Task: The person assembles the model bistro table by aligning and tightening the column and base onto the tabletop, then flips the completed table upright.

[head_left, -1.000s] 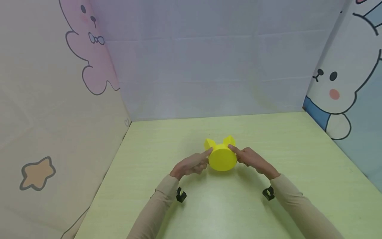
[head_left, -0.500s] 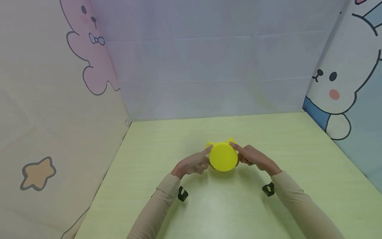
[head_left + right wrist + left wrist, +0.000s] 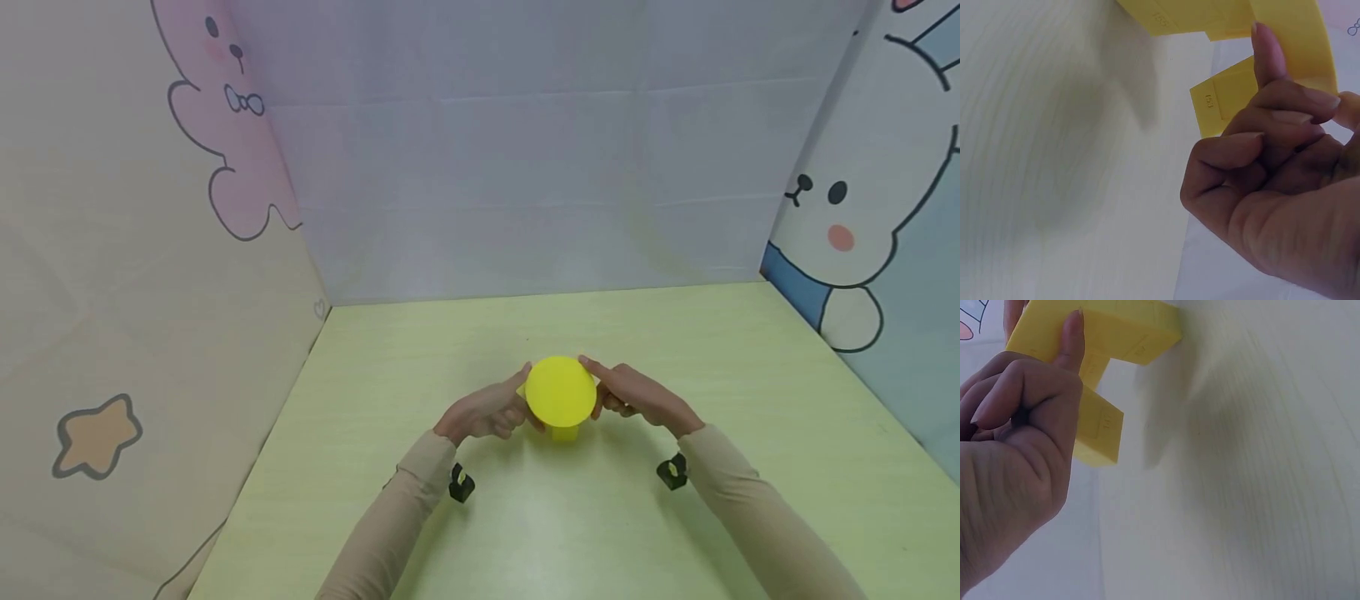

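Between both hands is a yellow plastic piece (image 3: pixel 561 392) with a round flat face, held by its edges just over the table. Its face is turned toward the head camera, and a block-like projection (image 3: pixel 564 433) shows below it. My left hand (image 3: pixel 491 410) grips the left edge; in the left wrist view one finger lies along the yellow side (image 3: pixel 1129 325). From the right, my right hand (image 3: pixel 633 396) holds the opposite edge, thumb and finger on it and the other fingers curled. In the right wrist view a squared yellow projection (image 3: pixel 1225 97) bears a stamped number.
The pale green table (image 3: pixel 375 350) extends around the hands. Fabric walls with cartoon prints enclose it at the left (image 3: pixel 150 317), back (image 3: pixel 525 200) and right (image 3: pixel 862 167). Black wrist camera mounts (image 3: pixel 461 483) hang below each sleeve.
The yellow piece has tilted between the hands: its two upper projections have dropped from sight behind the round face, and one now shows underneath. Both hands stay nearly in place.
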A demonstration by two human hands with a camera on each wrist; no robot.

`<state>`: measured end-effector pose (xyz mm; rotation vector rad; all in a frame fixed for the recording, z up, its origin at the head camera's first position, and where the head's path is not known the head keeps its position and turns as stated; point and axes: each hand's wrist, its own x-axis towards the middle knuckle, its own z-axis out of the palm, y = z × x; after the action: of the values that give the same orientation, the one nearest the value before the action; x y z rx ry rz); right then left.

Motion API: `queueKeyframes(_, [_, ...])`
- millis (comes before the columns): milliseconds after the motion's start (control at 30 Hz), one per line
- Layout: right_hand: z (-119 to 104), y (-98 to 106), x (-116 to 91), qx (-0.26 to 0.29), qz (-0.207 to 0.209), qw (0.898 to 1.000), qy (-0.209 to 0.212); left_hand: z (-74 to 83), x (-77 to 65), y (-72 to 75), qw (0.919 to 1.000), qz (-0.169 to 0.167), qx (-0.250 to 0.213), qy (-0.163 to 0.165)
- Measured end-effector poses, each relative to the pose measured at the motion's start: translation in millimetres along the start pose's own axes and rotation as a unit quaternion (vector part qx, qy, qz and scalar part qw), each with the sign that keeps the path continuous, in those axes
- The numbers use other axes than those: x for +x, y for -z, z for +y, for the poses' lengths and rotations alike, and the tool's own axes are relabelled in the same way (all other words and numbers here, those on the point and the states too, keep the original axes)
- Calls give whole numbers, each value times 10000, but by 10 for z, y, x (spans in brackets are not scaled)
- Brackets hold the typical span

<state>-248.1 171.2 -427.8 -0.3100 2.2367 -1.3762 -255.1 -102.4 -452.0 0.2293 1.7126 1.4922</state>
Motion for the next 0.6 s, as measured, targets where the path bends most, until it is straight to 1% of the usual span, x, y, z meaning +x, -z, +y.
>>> queueKeyframes(100, [10, 5, 9, 36, -32, 10000, 14, -1, 8, -1, 9999, 21, -121, 42])
queueKeyframes(233, [18, 12, 21, 27, -19, 10000, -23, 5, 33, 8, 9998, 35, -152, 83])
queueKeyframes(600, [80, 26, 120, -13, -3, 10000, 39, 56, 137, 83, 9984, 285, -41, 495])
